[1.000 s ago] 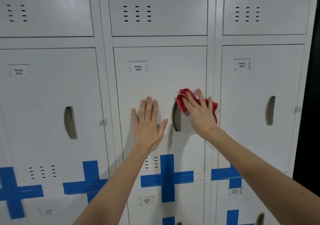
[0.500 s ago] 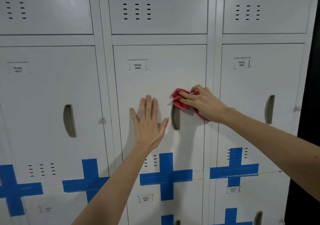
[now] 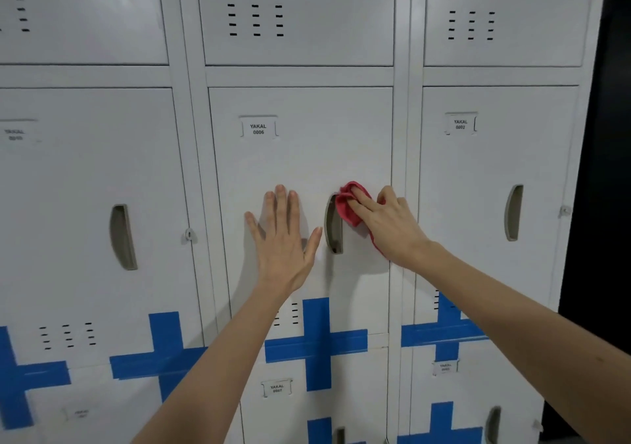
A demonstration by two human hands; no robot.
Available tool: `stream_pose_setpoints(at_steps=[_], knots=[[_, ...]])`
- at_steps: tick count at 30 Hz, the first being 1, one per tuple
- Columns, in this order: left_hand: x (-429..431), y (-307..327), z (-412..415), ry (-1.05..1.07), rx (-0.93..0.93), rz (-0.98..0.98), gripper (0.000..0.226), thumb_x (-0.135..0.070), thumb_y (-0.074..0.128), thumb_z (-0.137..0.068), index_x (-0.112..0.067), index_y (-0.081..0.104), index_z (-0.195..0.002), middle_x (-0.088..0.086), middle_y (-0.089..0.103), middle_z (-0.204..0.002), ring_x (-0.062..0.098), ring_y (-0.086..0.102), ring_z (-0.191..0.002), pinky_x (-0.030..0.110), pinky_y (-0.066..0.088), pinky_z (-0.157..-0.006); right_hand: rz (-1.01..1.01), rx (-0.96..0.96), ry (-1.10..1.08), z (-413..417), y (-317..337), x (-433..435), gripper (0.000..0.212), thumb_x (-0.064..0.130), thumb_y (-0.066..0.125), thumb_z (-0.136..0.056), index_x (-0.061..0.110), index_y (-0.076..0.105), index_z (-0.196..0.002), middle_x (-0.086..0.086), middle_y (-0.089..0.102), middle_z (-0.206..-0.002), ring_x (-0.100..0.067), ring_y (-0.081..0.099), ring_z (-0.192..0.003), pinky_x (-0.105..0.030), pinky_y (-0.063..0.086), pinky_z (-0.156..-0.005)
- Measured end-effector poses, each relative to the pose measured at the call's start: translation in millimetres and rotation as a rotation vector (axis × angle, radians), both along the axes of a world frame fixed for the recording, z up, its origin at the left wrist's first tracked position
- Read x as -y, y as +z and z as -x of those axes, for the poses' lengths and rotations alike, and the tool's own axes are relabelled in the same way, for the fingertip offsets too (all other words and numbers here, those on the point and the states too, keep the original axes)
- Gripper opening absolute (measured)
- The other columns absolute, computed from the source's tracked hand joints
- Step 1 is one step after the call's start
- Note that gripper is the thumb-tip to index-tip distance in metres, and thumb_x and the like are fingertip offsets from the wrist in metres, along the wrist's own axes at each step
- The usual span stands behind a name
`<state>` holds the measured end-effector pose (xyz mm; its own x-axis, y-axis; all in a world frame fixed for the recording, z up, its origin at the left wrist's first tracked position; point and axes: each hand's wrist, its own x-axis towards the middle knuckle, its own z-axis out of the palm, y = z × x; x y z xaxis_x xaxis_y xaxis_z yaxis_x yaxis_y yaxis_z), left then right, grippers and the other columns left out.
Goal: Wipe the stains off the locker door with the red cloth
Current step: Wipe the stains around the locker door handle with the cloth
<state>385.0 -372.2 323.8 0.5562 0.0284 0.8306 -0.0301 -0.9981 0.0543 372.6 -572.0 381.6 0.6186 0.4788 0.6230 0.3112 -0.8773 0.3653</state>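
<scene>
The middle locker door [image 3: 307, 157], white and labelled YAKAL 0006, faces me. My right hand [image 3: 389, 225] presses a crumpled red cloth [image 3: 348, 204] against the door, just right of its recessed grey handle [image 3: 333, 225]. The cloth's top sticks out past my fingertips; the rest is hidden under my palm. My left hand [image 3: 283, 235] lies flat on the same door, fingers spread, left of the handle and holding nothing. No stain is plain to see on the door.
White lockers fill the view, with neighbouring doors at left [image 3: 85, 204] and right [image 3: 495, 187]. Blue tape crosses [image 3: 317, 344] mark the seams below. A small latch [image 3: 189, 235] juts out left of the middle door. A dark gap [image 3: 607, 170] runs past the right edge.
My right hand has turned from fingers pointing up to pointing left and slid the cloth leftward, up to the handle's upper edge. My left hand has stayed flat in place.
</scene>
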Motion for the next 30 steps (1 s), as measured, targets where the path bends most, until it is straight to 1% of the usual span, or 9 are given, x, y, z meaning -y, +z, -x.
stream_pose_setpoints(at_steps=[6,10,12,14,17,19,22,26,30], knots=[[13,3,8,-0.035,-0.075,0.069,0.078,-0.06,0.003,-0.091,-0.01,-0.003,-0.151,0.01,-0.012,-0.16,0.026,-0.011,-0.147,0.059,-0.005,-0.114,0.023,-0.105,0.021,13,-23,-5,0.059,0.005,0.045,-0.091,0.016,0.026,-0.146,-0.003,0.03,-0.15,-0.03,0.037,-0.109,-0.037,0.04,-0.085],[24,-7,30,-0.203,-0.001,0.142,0.063,-0.045,0.022,-0.097,-0.01,0.02,-0.15,0.013,0.014,-0.159,0.028,0.012,-0.146,0.048,0.005,-0.118,-0.569,-0.479,0.211,25,-26,-3,0.059,-0.009,0.034,-0.087,0.019,0.049,-0.137,-0.013,0.054,-0.121,-0.027,0.046,-0.111,-0.024,0.04,-0.093],[34,-17,45,-0.395,-0.022,0.346,0.051,-0.041,0.032,-0.099,-0.019,0.032,-0.145,0.007,0.035,-0.148,0.025,0.039,-0.133,0.043,0.033,-0.11,-0.921,-0.553,0.309,31,-26,-5,0.062,-0.014,0.032,-0.083,0.015,0.054,-0.133,-0.008,0.061,-0.125,-0.02,0.059,-0.106,-0.012,0.044,-0.08],[47,-20,51,-0.601,-0.181,0.669,0.054,-0.059,0.03,-0.094,-0.032,0.034,-0.14,0.001,0.046,-0.135,0.02,0.055,-0.116,0.04,0.044,-0.098,-1.162,-0.652,0.439,43,-30,-17,0.059,-0.012,0.033,-0.085,0.017,0.055,-0.132,-0.002,0.066,-0.116,-0.013,0.064,-0.093,-0.017,0.052,-0.078],[58,-16,50,-0.921,-0.323,1.138,0.063,-0.076,0.035,-0.082,-0.038,0.04,-0.132,0.0,0.061,-0.124,0.015,0.061,-0.111,0.044,0.047,-0.099,-1.193,-0.796,0.586,57,-36,-41,0.052,-0.007,0.034,-0.09,0.017,0.055,-0.13,-0.005,0.068,-0.107,-0.018,0.065,-0.097,-0.027,0.051,-0.088],[51,-14,56,-0.864,-0.332,1.2,0.04,-0.06,0.039,-0.091,-0.036,0.047,-0.122,0.0,0.067,-0.112,0.014,0.065,-0.101,0.04,0.051,-0.094,-1.129,-0.927,0.683,58,-35,-45,0.048,-0.005,0.035,-0.093,0.018,0.053,-0.131,-0.008,0.064,-0.121,-0.018,0.059,-0.113,-0.027,0.046,-0.098],[25,-10,57,-0.67,-0.067,1.129,0.015,-0.034,0.037,-0.1,-0.034,0.051,-0.104,0.0,0.064,-0.104,0.021,0.062,-0.099,0.036,0.048,-0.088,-1.058,-0.867,0.739,50,-23,-29,0.045,0.009,0.041,-0.099,0.023,0.043,-0.141,0.005,0.049,-0.141,-0.007,0.043,-0.13,-0.025,0.032,-0.109],[0,20,48,-0.33,0.224,0.704,0.032,-0.034,0.041,-0.099,-0.022,0.049,-0.128,0.005,0.047,-0.122,0.021,0.055,-0.102,0.031,0.044,-0.077,-0.726,-0.386,0.406,26,-21,-11,0.05,0.04,0.027,-0.102,0.028,0.019,-0.15,0.005,0.014,-0.159,-0.012,0.008,-0.146,-0.034,0.003,-0.118],[2,53,26,-0.212,0.264,0.165,0.043,-0.034,0.048,-0.094,-0.016,0.048,-0.134,0.009,0.05,-0.127,0.029,0.053,-0.096,0.04,0.05,-0.064,-0.412,-0.208,0.109,1,-26,-11,0.06,0.048,0.01,-0.099,0.021,-0.009,-0.15,0.003,-0.016,-0.159,-0.014,-0.017,-0.145,-0.042,-0.017,-0.113]])
